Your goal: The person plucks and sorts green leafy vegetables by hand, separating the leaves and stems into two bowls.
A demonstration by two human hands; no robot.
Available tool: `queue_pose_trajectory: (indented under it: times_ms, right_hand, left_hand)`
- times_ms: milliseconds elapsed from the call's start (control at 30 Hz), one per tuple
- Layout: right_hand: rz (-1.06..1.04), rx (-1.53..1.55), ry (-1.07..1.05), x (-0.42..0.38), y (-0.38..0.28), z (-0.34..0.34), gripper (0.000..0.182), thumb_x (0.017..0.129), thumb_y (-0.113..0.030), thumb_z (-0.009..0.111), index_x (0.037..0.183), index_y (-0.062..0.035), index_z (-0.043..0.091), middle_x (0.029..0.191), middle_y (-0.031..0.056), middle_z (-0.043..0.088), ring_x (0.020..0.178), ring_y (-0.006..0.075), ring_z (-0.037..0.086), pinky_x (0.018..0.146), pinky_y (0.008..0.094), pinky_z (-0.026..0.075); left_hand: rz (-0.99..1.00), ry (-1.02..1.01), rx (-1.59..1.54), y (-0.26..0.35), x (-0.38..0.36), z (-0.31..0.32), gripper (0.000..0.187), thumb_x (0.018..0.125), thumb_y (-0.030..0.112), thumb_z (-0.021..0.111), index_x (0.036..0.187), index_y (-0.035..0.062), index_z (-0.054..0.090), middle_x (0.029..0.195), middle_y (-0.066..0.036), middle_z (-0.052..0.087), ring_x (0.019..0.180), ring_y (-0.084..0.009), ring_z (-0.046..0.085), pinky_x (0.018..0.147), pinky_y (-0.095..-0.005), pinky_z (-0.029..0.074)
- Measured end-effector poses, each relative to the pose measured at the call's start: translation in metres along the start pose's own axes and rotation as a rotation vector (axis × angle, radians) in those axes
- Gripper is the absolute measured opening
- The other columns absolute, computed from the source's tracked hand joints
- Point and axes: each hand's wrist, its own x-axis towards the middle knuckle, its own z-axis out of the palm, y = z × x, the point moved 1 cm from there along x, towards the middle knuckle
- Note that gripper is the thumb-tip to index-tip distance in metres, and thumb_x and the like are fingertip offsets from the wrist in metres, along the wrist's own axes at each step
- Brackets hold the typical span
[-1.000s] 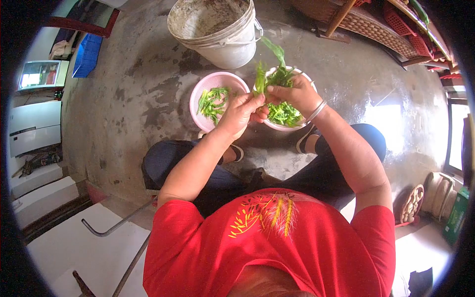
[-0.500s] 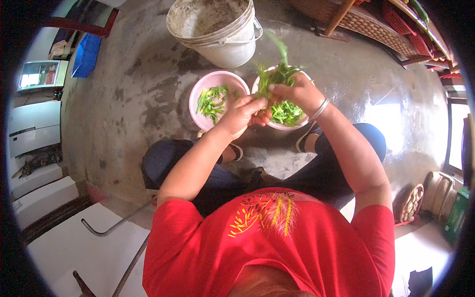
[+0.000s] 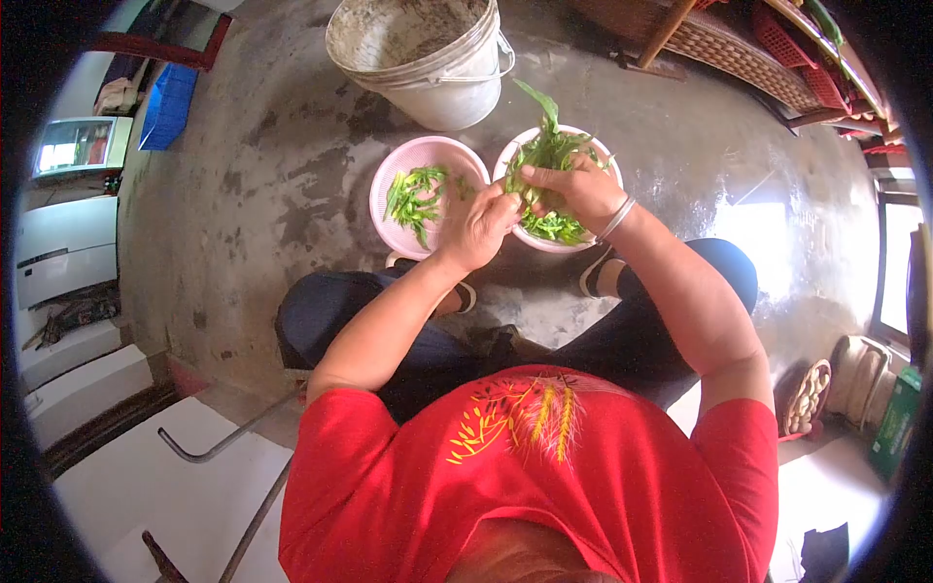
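A bunch of leafy greens [image 3: 547, 146] is between my two hands, over the right pink basket [image 3: 614, 161]. My right hand [image 3: 583, 189] is closed around the bunch, thumb pointing left. My left hand [image 3: 483, 228] has its fingers pinched at the lower left end of the bunch; its fingertips are partly hidden. Beneath the hands, cut green pieces [image 3: 554, 227] lie in the right basket. The left pink basket [image 3: 385, 222], close beside it, holds more green pieces [image 3: 416, 199].
A dirty white bucket [image 3: 457, 95] with a wire handle stands beyond the baskets on the wet concrete floor [image 3: 262, 194]. A woven bench [image 3: 719, 63] is at upper right. A blue box [image 3: 167, 107] is at upper left. My bent knees flank the space below the baskets.
My left hand has moved slightly left and down, its fingers now more curled. The greens' upward leaf, blurred before, is now sharp. My right hand stays nearly in place.
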Motion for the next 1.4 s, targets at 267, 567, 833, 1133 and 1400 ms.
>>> queue_pose_trajectory:
  times_ms: [267, 567, 833, 1133, 1400]
  right_hand:
    - [-0.049, 0.354, -0.098, 0.001, -0.007, -0.011, 0.018, 0.085, -0.016, 0.060, 0.087, 0.0018, 0.060, 0.072, 0.0093, 0.061, 0.054, 0.0148, 0.057, 0.048, 0.0270, 0.046]
    - [0.220, -0.688, 0.172, 0.003, 0.009, -0.055, 0.037, 0.080, -0.032, 0.062, 0.095, 0.0019, 0.062, 0.084, 0.0139, 0.065, 0.070, 0.0228, 0.064, 0.062, 0.0321, 0.053]
    - [-0.187, -1.123, 0.306, 0.018, 0.027, -0.083, 0.059, 0.076, -0.046, 0.062, 0.117, -0.0033, 0.053, 0.113, 0.0210, 0.057, 0.105, 0.0325, 0.054, 0.093, 0.0366, 0.040]
    - [-0.285, -0.964, 0.268, 0.008, -0.003, -0.064, 0.049, 0.079, -0.034, 0.063, 0.118, -0.0043, 0.054, 0.110, 0.0181, 0.060, 0.101, 0.0286, 0.059, 0.087, 0.0348, 0.046]
    - [-0.373, -0.935, 0.198, 0.000, -0.012, -0.049, 0.036, 0.079, -0.022, 0.062, 0.109, -0.0029, 0.059, 0.093, 0.0134, 0.064, 0.085, 0.0228, 0.064, 0.077, 0.0323, 0.049]
  left_hand:
    - [0.142, 0.054, -0.051, 0.016, -0.002, 0.005, 0.020, 0.092, 0.017, 0.036, 0.092, 0.0040, 0.051, 0.070, 0.003, 0.043, 0.056, -0.0043, 0.034, 0.051, -0.0193, 0.032]
    - [-0.048, 0.294, -0.372, 0.011, 0.008, -0.019, 0.019, 0.092, 0.016, 0.044, 0.101, 0.0013, 0.051, 0.067, 0.002, 0.045, 0.054, -0.0035, 0.038, 0.049, -0.0169, 0.034]
    - [-0.217, 0.300, -0.432, 0.004, 0.004, -0.022, 0.019, 0.091, 0.019, 0.049, 0.101, 0.0039, 0.053, 0.069, 0.001, 0.050, 0.055, -0.0052, 0.043, 0.050, -0.0181, 0.037]
    - [-0.209, 0.313, -0.205, 0.053, 0.065, -0.091, 0.018, 0.086, 0.022, 0.056, 0.076, 0.0078, 0.052, 0.060, 0.002, 0.047, 0.053, -0.0073, 0.044, 0.046, -0.0210, 0.034]
    - [-0.136, 0.610, -0.118, 0.031, 0.121, -0.184, 0.032, 0.088, 0.031, 0.054, 0.106, 0.0055, 0.052, 0.093, -0.006, 0.062, 0.082, -0.0155, 0.059, 0.070, -0.0297, 0.050]
